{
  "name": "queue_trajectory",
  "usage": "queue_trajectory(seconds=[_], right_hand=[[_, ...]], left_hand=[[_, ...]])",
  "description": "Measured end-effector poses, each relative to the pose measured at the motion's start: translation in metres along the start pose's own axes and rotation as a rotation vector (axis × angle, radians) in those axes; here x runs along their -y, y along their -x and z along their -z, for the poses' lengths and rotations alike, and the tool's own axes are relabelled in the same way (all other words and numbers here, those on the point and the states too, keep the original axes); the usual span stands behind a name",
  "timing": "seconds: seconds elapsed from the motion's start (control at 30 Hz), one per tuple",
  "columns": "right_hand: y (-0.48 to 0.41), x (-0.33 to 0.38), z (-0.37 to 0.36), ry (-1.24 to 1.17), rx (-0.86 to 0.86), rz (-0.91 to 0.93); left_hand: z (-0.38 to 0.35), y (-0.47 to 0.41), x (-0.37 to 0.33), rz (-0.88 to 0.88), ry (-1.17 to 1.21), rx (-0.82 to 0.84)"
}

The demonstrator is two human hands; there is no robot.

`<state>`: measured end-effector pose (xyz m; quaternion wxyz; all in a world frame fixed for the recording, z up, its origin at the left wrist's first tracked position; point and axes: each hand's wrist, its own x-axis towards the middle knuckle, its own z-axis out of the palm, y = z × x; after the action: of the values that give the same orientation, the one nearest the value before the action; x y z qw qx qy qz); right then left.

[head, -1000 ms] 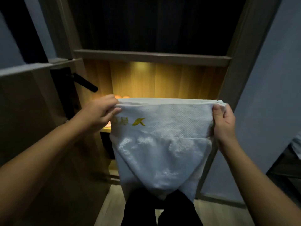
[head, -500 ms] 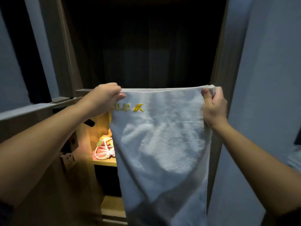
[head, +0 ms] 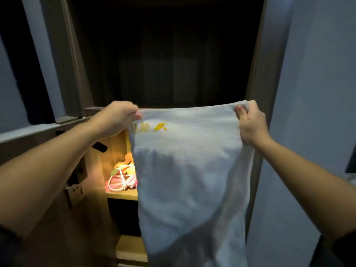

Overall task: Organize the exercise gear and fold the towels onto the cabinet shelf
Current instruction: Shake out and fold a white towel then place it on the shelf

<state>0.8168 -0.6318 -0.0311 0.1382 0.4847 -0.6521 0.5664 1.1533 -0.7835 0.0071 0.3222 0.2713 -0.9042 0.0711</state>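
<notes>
Up had gone the towel (head: 188, 170) since a second before. Back then its top edge was in front of the lit shelf. Now it was level with the front edge of the dark shelf above.

The tall cabinet (head: 257, 74) stood open in front of the person, big and dark at the top. The white towel hung long and loose in front of it, pulled wide between both hands.

The left hand (head: 117, 116) pinched the top left corner with curled fingers. The right hand (head: 250, 124) gripped the top right corner, with its thumb at the front.

Lower down on the left, the lit shelf (head: 121, 194) already had exercise gear on it. A pink and white skipping rope (head: 120, 180) lay there in a coil. Behind it were some orange things that I could not make out. A little yellow mark (head: 160, 127) sat near the towel's top edge.

So I thought the gear was mostly put away. But this towel was not folded small yet, and it was not on any shelf. I could not see any other towels.
</notes>
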Motion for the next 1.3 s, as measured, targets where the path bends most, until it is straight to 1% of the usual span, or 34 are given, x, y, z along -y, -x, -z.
queue_trajectory(seconds=[0.13,0.23,0.3,0.37,0.47,0.5,0.53,0.57,0.6,0.63,0.67,0.7,0.73,0.77,0.8,0.83,0.87,0.9,0.93,1.0,1.1,1.2,1.3], right_hand=[[-0.002,-0.016,-0.001,0.017,0.019,-0.049],[0.001,-0.026,-0.005,0.002,0.021,-0.072],[0.004,-0.028,-0.009,-0.009,0.036,-0.065],[0.003,-0.023,-0.013,-0.024,0.041,-0.042],[0.0,-0.018,-0.018,-0.04,0.066,-0.017],[-0.001,-0.017,-0.018,-0.039,0.061,-0.012],[-0.002,-0.016,-0.018,-0.038,0.049,-0.011],[-0.004,-0.016,-0.017,-0.04,0.034,-0.017],[-0.005,-0.016,-0.016,-0.049,0.019,-0.029],[-0.005,-0.016,-0.015,-0.064,0.004,-0.045],[-0.006,-0.015,-0.015,-0.087,-0.015,-0.066],[-0.006,-0.013,-0.016,-0.118,-0.039,-0.09],[-0.006,-0.009,-0.019,-0.157,-0.065,-0.111],[-0.006,-0.004,-0.025,-0.198,-0.088,-0.122],[-0.006,0.003,-0.031,-0.229,-0.114,-0.118],[-0.005,0.009,-0.036,-0.243,-0.14,-0.102],[-0.005,0.012,-0.039,-0.236,-0.155,-0.084],[-0.006,0.014,-0.041,-0.21,-0.155,-0.069],[-0.006,0.011,-0.041,-0.174,-0.136,-0.064],[-0.002,0.003,-0.042,-0.147,-0.102,-0.096],[0.004,0.005,-0.05,-0.166,-0.144,-0.128],[0.015,0.033,-0.074,-0.234,-0.054,-0.05],[0.023,0.049,-0.09,-0.201,0.003,0.046]], left_hand=[[-0.011,0.002,0.014,0.016,0.046,0.046],[-0.014,0.004,0.017,0.066,0.068,0.151],[-0.014,0.005,0.014,0.105,0.025,0.205],[-0.016,0.002,0.007,0.171,-0.084,0.262],[-0.009,-0.006,0.001,0.21,-0.398,0.33],[-0.005,-0.009,0.0,0.225,-0.433,0.349],[-0.002,-0.012,-0.001,0.233,-0.407,0.372],[0.002,-0.014,0.001,0.249,-0.31,0.384],[0.004,-0.014,0.004,0.286,-0.148,0.387],[0.004,-0.011,0.008,0.343,0.07,0.356],[0.0,-0.008,0.01,0.413,0.318,0.279],[-0.008,-0.005,0.009,0.48,0.556,0.157],[-0.019,-0.005,0.005,0.539,0.744,0.004],[-0.032,-0.006,0.0,0.591,0.861,-0.166],[-0.043,-0.009,-0.005,0.635,0.904,-0.335],[-0.051,-0.013,-0.011,0.668,0.877,-0.481],[-0.054,-0.016,-0.014,0.694,0.8,-0.59],[-0.054,-0.019,-0.015,0.706,0.715,-0.655],[-0.053,-0.02,-0.013,0.701,0.658,-0.684],[-0.049,-0.02,-0.007,0.65,0.615,-0.696],[-0.047,-0.023,-0.012,0.585,0.603,-0.721],[-0.056,-0.03,-0.037,0.522,0.617,-0.7],[-0.064,-0.034,-0.052,0.451,0.623,-0.677]])
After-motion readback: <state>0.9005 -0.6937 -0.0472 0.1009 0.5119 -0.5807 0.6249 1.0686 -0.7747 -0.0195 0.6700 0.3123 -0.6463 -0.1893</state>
